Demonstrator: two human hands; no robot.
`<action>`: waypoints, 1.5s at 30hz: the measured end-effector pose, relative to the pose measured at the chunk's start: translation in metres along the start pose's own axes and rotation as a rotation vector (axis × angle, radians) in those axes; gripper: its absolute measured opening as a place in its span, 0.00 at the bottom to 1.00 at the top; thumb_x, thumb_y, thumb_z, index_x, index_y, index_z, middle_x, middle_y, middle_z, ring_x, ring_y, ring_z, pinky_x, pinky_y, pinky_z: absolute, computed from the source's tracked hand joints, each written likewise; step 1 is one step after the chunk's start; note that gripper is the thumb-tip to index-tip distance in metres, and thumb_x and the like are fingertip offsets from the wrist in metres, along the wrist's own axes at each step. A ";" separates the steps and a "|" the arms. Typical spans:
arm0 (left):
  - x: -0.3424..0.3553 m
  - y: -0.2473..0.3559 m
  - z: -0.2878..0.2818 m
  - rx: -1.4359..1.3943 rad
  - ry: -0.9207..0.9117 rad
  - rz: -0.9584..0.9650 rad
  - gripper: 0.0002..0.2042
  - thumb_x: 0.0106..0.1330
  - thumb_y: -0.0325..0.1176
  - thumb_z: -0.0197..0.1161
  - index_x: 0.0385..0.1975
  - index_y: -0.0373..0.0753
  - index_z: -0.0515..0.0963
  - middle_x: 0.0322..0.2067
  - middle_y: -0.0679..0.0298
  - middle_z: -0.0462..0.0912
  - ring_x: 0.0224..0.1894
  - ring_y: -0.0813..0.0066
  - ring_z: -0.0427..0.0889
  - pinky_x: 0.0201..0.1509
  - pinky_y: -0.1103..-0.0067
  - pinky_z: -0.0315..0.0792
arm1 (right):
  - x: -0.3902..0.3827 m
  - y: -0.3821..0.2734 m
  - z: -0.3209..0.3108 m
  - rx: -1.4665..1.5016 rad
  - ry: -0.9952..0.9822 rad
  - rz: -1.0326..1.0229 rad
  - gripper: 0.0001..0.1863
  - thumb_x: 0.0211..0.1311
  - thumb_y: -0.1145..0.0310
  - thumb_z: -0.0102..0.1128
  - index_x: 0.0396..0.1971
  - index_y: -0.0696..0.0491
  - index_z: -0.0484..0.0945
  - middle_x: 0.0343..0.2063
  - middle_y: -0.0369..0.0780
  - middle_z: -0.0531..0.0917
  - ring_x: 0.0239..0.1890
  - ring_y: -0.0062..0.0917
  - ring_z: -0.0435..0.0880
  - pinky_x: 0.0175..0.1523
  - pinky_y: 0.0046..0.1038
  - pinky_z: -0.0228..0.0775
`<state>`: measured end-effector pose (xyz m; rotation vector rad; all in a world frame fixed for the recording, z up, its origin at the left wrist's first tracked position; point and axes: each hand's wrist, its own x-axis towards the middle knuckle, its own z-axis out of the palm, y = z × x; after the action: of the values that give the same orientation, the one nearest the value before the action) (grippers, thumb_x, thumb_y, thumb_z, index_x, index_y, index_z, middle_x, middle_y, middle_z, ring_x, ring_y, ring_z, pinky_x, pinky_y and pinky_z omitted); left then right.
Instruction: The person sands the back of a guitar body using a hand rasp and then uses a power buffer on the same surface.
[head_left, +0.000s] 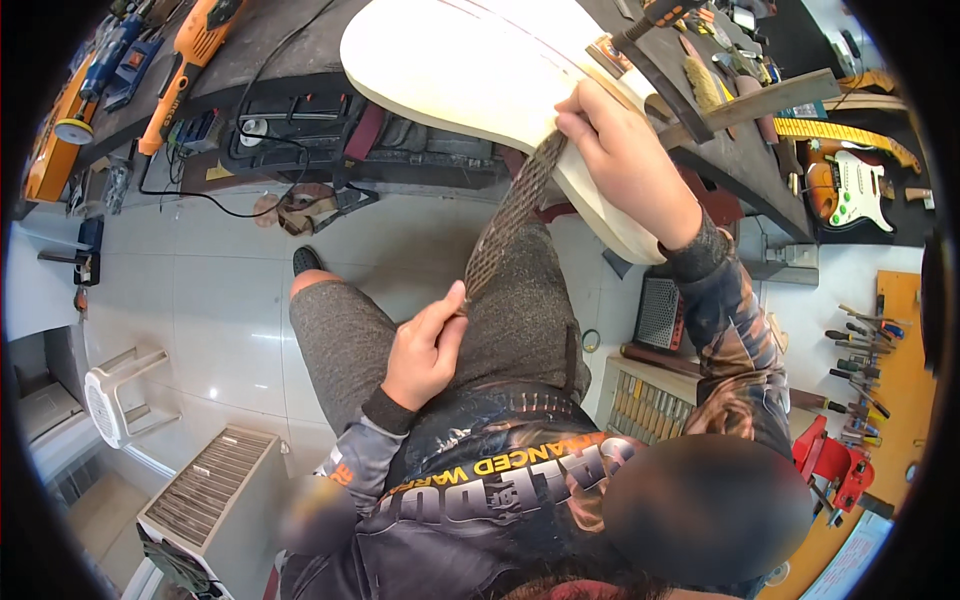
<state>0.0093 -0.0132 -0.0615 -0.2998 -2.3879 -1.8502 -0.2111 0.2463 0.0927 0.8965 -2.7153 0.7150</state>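
Observation:
A pale wooden guitar body [450,70] lies on the workbench, its curved edge overhanging toward me. Between my two hands stretches a long dark saw rasp [515,215] with an open lattice blade, slanting across the curved inner edge of the wood. My right hand [625,150] pinches its far end at the body's edge, thumb and fingers closed. Closer to my lap, my left hand [422,350] grips the near end between thumb and fingers. A dark bar clamp [672,85] presses on the guitar body beside my right hand.
On the bench's left stand an orange power tool [190,65] and a trailing black cord. A sunburst electric guitar [850,190] lies at the right. Brushes and hand tools crowd the far right bench. A white stool [125,395] and a slatted cabinet [215,480] stand left.

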 end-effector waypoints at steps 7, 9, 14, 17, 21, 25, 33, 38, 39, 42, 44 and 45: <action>0.090 0.027 -0.003 0.012 0.150 0.037 0.19 0.79 0.21 0.64 0.68 0.32 0.80 0.50 0.45 0.91 0.47 0.53 0.94 0.51 0.71 0.84 | 0.070 0.026 -0.005 -0.045 0.160 -0.061 0.11 0.81 0.66 0.60 0.46 0.59 0.77 0.41 0.54 0.87 0.45 0.51 0.88 0.50 0.44 0.79; 0.045 0.004 -0.005 0.097 0.118 0.132 0.20 0.78 0.22 0.65 0.68 0.32 0.81 0.51 0.44 0.91 0.49 0.53 0.94 0.55 0.70 0.84 | 0.037 0.014 0.000 -0.061 0.028 0.032 0.10 0.80 0.64 0.62 0.44 0.57 0.80 0.44 0.52 0.87 0.48 0.51 0.88 0.51 0.46 0.79; 0.047 0.016 -0.007 0.039 0.059 0.045 0.20 0.77 0.22 0.66 0.68 0.32 0.81 0.52 0.43 0.91 0.50 0.54 0.94 0.56 0.70 0.84 | 0.035 0.023 0.002 0.024 0.082 0.021 0.10 0.82 0.64 0.60 0.46 0.57 0.81 0.38 0.54 0.86 0.40 0.54 0.88 0.46 0.48 0.78; 0.097 0.022 -0.002 -0.048 0.156 0.007 0.20 0.77 0.20 0.65 0.67 0.31 0.81 0.52 0.44 0.91 0.50 0.53 0.94 0.56 0.70 0.84 | 0.095 0.010 -0.012 0.112 0.201 0.005 0.11 0.84 0.68 0.57 0.48 0.63 0.74 0.39 0.56 0.86 0.43 0.51 0.87 0.49 0.43 0.78; 0.029 0.002 0.004 0.086 0.122 0.109 0.21 0.75 0.20 0.67 0.67 0.33 0.82 0.47 0.44 0.91 0.47 0.50 0.93 0.54 0.68 0.85 | 0.027 0.019 0.008 0.080 0.039 0.009 0.12 0.81 0.63 0.61 0.46 0.57 0.81 0.40 0.51 0.89 0.43 0.47 0.90 0.48 0.44 0.79; 0.021 -0.001 0.005 0.116 0.081 0.142 0.24 0.74 0.19 0.67 0.70 0.34 0.81 0.42 0.46 0.89 0.40 0.53 0.92 0.49 0.71 0.84 | 0.012 0.007 0.002 0.113 0.054 0.037 0.12 0.81 0.64 0.63 0.45 0.59 0.81 0.39 0.50 0.89 0.43 0.45 0.90 0.50 0.42 0.79; 0.021 -0.004 0.001 0.117 0.097 0.120 0.25 0.74 0.19 0.68 0.71 0.38 0.80 0.36 0.50 0.87 0.37 0.55 0.91 0.46 0.70 0.83 | 0.024 0.012 0.006 0.091 0.001 0.026 0.11 0.80 0.62 0.63 0.46 0.56 0.82 0.39 0.49 0.88 0.43 0.46 0.90 0.47 0.43 0.80; 0.053 0.007 0.001 0.105 0.155 0.170 0.25 0.75 0.20 0.67 0.71 0.37 0.80 0.37 0.50 0.88 0.35 0.56 0.89 0.45 0.68 0.83 | 0.047 0.036 0.009 -0.106 0.130 -0.158 0.11 0.82 0.65 0.61 0.46 0.58 0.80 0.38 0.51 0.86 0.42 0.45 0.87 0.49 0.42 0.78; 0.081 0.012 0.000 0.095 0.214 0.200 0.23 0.76 0.20 0.67 0.71 0.36 0.80 0.40 0.48 0.89 0.36 0.55 0.90 0.45 0.68 0.83 | 0.072 0.060 0.011 -0.230 0.167 -0.276 0.11 0.83 0.65 0.61 0.47 0.60 0.79 0.40 0.50 0.86 0.44 0.41 0.87 0.51 0.39 0.77; 0.093 0.018 -0.001 0.048 0.230 0.119 0.21 0.77 0.21 0.66 0.69 0.35 0.80 0.46 0.44 0.91 0.43 0.51 0.93 0.47 0.68 0.84 | 0.094 0.008 -0.005 0.085 0.205 -0.034 0.11 0.83 0.68 0.59 0.48 0.62 0.75 0.40 0.56 0.87 0.45 0.49 0.89 0.51 0.43 0.79; 0.047 -0.005 -0.002 0.082 0.171 0.135 0.24 0.74 0.20 0.68 0.70 0.37 0.80 0.39 0.49 0.89 0.39 0.51 0.92 0.46 0.68 0.84 | 0.060 0.036 0.012 -0.120 0.026 -0.154 0.11 0.82 0.64 0.61 0.46 0.58 0.80 0.38 0.49 0.87 0.43 0.42 0.89 0.50 0.41 0.79; 0.020 -0.010 -0.002 0.085 0.118 0.116 0.25 0.73 0.20 0.69 0.70 0.37 0.81 0.37 0.50 0.88 0.38 0.52 0.91 0.46 0.67 0.84 | 0.030 0.010 0.009 0.061 -0.011 -0.026 0.12 0.81 0.63 0.61 0.44 0.58 0.81 0.38 0.50 0.89 0.43 0.45 0.90 0.48 0.43 0.80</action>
<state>-0.0124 -0.0154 -0.0666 -0.3053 -2.3110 -1.6643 -0.2407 0.2336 0.0910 0.9496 -2.6997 0.7936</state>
